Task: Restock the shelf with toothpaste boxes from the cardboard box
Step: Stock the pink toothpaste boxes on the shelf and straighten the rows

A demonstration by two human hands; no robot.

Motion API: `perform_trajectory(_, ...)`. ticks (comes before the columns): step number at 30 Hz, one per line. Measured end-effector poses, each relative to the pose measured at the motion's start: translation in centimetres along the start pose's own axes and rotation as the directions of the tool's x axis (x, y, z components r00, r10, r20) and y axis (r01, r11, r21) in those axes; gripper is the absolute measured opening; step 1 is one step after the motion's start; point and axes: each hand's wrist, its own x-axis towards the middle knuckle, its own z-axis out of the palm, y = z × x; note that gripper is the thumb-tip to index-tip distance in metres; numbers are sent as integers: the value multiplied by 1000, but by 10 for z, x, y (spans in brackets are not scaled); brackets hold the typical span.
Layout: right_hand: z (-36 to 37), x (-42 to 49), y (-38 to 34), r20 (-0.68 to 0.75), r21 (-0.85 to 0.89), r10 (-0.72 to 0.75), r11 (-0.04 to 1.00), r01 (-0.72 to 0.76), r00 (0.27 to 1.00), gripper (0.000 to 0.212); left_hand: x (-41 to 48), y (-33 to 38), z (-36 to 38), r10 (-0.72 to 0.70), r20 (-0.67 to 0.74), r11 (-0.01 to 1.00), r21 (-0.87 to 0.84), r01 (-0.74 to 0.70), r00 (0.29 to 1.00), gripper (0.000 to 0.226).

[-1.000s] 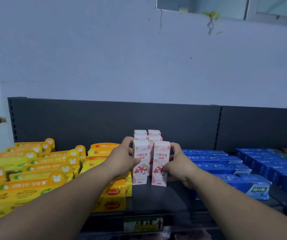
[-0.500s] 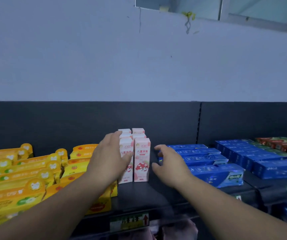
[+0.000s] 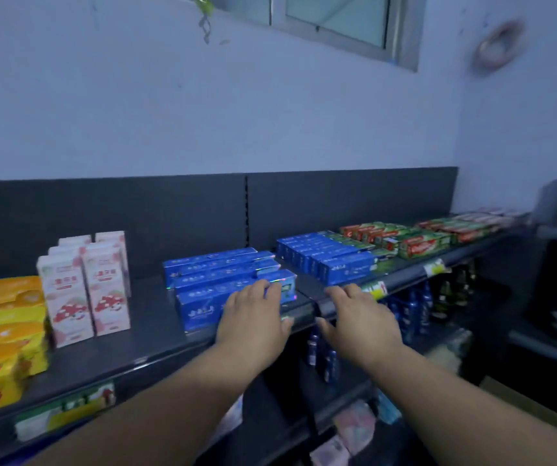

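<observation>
Pink toothpaste boxes [image 3: 85, 290] stand upright in two rows on the dark shelf [image 3: 142, 334], with nobody touching them. To their right lie blue toothpaste boxes [image 3: 203, 297] in a flat stack. My left hand [image 3: 253, 321] hovers over the right end of that blue stack, fingers straight and spread, empty. My right hand [image 3: 357, 321] is held out over the shelf's front edge beside it, also with straight fingers and holding nothing. The cardboard box is not clearly in view.
Yellow and orange boxes [image 3: 1, 334] fill the shelf's left end. A second group of blue boxes [image 3: 324, 260] and green-red boxes [image 3: 415, 243] run to the right. Price tags [image 3: 65, 408] line the shelf edge; lower shelves hold blue bottles [image 3: 411, 314].
Both hands have let go of the pink boxes and moved right to the blue stack. The view has swung right, showing more of the shelf's right end.
</observation>
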Motion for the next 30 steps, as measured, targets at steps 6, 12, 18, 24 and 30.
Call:
perform_trajectory(6,-18,-73,139,36,-64,212,976,-210,977,51,-4,145,45,160,128,985,-92,-149,979,62)
perform_trajectory(12,-32,-150,257,61,-156,368,922,-355,928,52,-17,274,80,303,187,947,-170,-273,934,62)
perform_trajectory(18,-32,-202,348,69,-188,520,845,-501,851,53,-24,378,118,418,228,901,-225,-370,879,60)
perform_trajectory(24,-4,-203,404,97,-213,610,785,-582,786,55,3,436,165,494,259,862,-267,-431,830,64)
perform_trajectory(30,43,-163,460,132,-243,682,726,-643,720,59,59,470,236,548,268,830,-290,-477,792,61)
